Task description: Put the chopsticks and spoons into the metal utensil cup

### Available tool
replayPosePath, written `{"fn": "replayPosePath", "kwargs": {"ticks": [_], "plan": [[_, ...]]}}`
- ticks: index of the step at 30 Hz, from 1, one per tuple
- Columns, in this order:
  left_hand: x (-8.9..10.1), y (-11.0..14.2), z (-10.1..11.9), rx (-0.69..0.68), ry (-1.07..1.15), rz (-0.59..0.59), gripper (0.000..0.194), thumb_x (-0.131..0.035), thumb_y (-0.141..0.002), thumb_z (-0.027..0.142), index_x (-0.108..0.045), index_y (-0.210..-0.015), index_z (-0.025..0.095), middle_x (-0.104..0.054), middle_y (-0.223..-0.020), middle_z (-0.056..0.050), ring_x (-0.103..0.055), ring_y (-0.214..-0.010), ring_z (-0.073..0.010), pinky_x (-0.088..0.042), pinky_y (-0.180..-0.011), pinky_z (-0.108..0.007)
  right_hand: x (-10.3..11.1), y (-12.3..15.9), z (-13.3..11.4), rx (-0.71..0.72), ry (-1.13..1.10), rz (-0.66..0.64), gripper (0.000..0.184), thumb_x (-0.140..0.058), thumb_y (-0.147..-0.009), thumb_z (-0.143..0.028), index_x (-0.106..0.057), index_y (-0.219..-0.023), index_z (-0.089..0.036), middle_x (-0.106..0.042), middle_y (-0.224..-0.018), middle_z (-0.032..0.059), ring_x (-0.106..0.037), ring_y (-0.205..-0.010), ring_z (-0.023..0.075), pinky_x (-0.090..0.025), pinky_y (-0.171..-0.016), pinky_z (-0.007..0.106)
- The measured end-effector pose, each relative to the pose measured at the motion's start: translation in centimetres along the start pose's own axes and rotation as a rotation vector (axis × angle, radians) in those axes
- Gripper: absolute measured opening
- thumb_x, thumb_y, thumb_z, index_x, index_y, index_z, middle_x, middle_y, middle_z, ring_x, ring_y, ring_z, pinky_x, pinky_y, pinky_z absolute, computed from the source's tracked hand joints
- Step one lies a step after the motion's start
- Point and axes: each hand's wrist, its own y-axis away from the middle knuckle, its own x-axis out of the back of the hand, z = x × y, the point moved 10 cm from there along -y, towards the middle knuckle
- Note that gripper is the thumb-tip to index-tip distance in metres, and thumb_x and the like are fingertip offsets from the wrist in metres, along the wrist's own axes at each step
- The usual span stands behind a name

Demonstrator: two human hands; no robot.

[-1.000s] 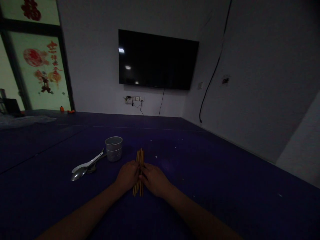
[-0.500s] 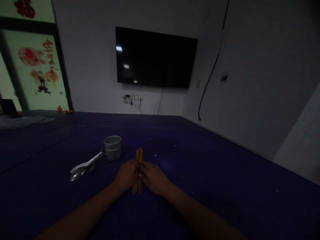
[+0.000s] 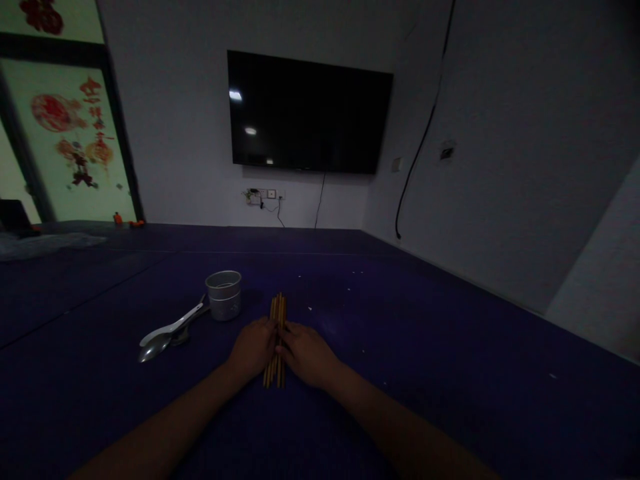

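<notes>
A bundle of several wooden chopsticks [image 3: 278, 310] lies on the dark blue surface [image 3: 400, 347], pointing away from me. My left hand [image 3: 253, 350] presses against the bundle's left side, fingers curled inward. My right hand [image 3: 307, 355] presses against its right side, fingers also curled onto the sticks. Both hands cover the middle of the bundle; its far tips and near ends stick out. The light is dim and fine finger detail is hard to see.
A small metal cup [image 3: 224, 295] stands just left of the chopsticks. Spoons [image 3: 165, 335] lie further left. A black TV [image 3: 307, 113] hangs on the far wall above sockets [image 3: 265, 195]. A window with red decorations [image 3: 75, 133] is at the left.
My hands stay on the chopsticks, squeezing them together. The view has drifted slightly to the right; nothing on the surface has moved.
</notes>
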Motion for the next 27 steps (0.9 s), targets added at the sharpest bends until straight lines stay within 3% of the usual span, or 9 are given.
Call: {"fn": "replayPosePath", "kwargs": {"ticks": [27], "plan": [[0.18, 0.09, 0.1, -0.011, 0.002, 0.007, 0.032, -0.03, -0.092, 0.017, -0.059, -0.105, 0.015, -0.064, -0.102, -0.012, -0.06, -0.092, -0.0191, -0.044, -0.082, -0.031, 0.07, 0.05, -0.12, 0.009, -0.014, -0.009, 0.036, -0.042, -0.093, -0.029, -0.053, -0.122, -0.011, -0.057, -0.121, 0.0166, -0.052, -0.114, 0.0267, -0.041, -0.094, 0.04]]}}
